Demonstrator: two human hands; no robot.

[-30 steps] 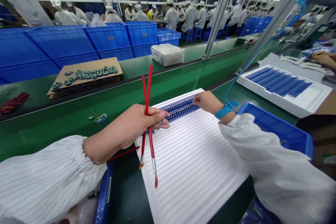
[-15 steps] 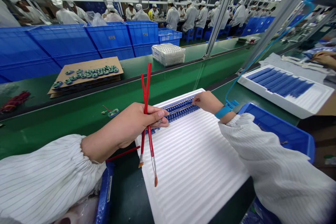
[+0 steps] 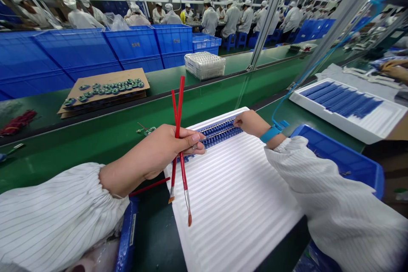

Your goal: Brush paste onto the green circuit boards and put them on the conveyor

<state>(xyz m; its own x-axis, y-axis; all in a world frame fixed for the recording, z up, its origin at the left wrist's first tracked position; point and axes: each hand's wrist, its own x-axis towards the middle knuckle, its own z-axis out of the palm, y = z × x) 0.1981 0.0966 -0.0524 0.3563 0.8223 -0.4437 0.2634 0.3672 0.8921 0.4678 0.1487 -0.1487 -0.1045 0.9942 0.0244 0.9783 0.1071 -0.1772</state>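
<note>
The right hand (image 3: 251, 123) is resting on the work, its fingertips (image 3: 237, 122) touching the end of two rows of small blue connectors on metal strips (image 3: 219, 133); I cannot tell if they are gripping. The left hand (image 3: 165, 144) is closing firmly around two thin red-handled paint brushes (image 3: 178, 106), which are crossing in its fingers. The rows are lying near the far end of a white ribbed foam tray (image 3: 236, 187); the left hand is holding the brushes just over them, and the bristles are pointing away. To reach the rows, the brushes are needing a turn of this hand. Beyond the tray, a green conveyor belt (image 3: 63, 157) is running; a blue plastic bin (image 3: 334, 153) is standing beside the right sleeve (image 3: 328, 204).
</note>
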